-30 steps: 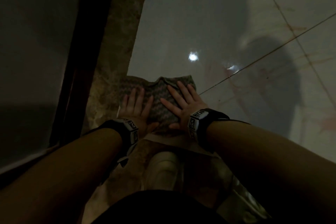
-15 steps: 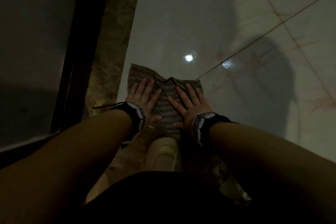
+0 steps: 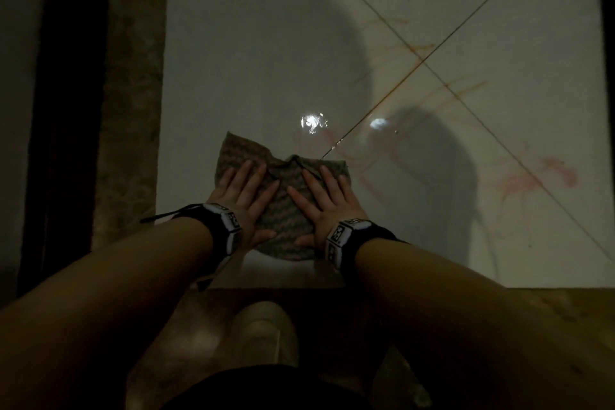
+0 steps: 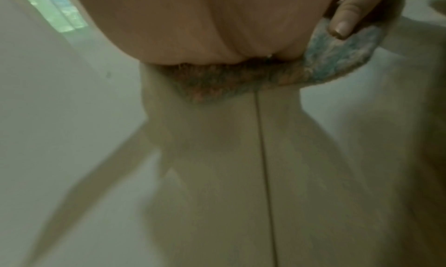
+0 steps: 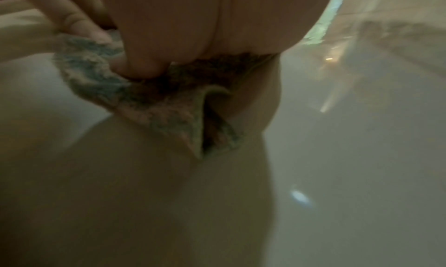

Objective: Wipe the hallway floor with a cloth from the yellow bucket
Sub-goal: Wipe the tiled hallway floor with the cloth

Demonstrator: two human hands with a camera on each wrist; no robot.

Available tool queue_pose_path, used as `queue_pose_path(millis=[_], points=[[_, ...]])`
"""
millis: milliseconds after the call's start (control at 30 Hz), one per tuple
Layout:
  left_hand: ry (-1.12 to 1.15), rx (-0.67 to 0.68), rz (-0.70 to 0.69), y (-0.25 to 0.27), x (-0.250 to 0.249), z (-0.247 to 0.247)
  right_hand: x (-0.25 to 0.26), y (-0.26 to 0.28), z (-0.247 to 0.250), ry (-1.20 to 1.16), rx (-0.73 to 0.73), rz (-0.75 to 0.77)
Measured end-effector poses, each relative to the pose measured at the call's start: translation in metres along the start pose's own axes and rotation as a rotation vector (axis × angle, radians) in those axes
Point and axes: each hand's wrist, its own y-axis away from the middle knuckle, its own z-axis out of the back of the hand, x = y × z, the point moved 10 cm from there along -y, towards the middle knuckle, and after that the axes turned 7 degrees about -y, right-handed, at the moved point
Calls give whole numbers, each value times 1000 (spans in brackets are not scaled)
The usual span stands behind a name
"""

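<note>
Cloth (image 3: 283,206): patterned, zigzag-woven, rumpled along its far edge, lying flat on the pale glossy tiled floor (image 3: 249,60) beside a brown marbled border strip (image 3: 133,93); no writing legible. Left hand (image 3: 243,200) and right hand (image 3: 327,203) press it side by side, fingers straight and spread, pointing away from the person. Pink smears (image 3: 532,176) mark tiles to the right.

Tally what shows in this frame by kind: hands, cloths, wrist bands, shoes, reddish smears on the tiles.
Hands: 2, left hand and right hand, both flat on the cloth
Cloths: 1, patterned cloth
Wrist bands: 2, and
Shoes: 1, pale shoe
Reddish smears: 1 clear patch, with fainter streaks around it
Total: 7
</note>
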Motion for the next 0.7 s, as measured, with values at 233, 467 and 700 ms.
queue_pose_path(millis=[233, 467, 700], points=[[15, -62, 30, -49, 15, 42, -46, -32, 44, -13, -50, -22], [-46, -43, 213, -105, 56, 85, -89, -74, 102, -26, -80, -35], [-14, 119, 361, -162, 95, 120, -139, -119, 165, -48, -144, -68]])
